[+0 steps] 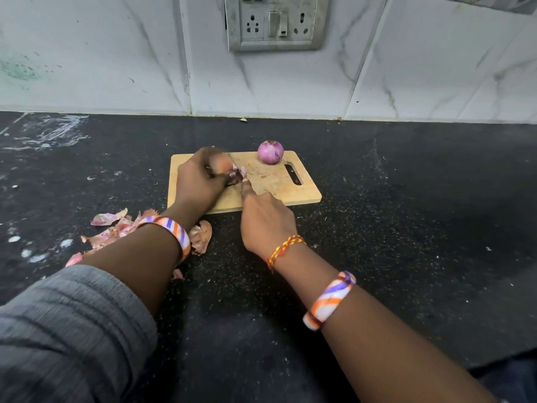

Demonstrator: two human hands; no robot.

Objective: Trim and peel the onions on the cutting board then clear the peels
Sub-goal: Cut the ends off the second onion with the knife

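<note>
A wooden cutting board (279,187) lies on the black counter. My left hand (200,184) grips a brown-skinned onion (220,163) on the board's left part. My right hand (266,221) is just right of it, fingers curled and forefinger stretched toward the onion. It seems to hold a small knife (234,178), of which only a dark bit shows at the fingertip. A peeled purple onion (270,152) sits apart at the board's far edge. Loose onion peels (116,228) lie on the counter, left of the board's near corner and partly under my left forearm.
The black speckled counter (406,228) stretches wide to the right and toward me. A white marble-tiled wall (116,68) with a socket panel (276,21) stands behind the board. White smears (49,132) mark the counter's far left.
</note>
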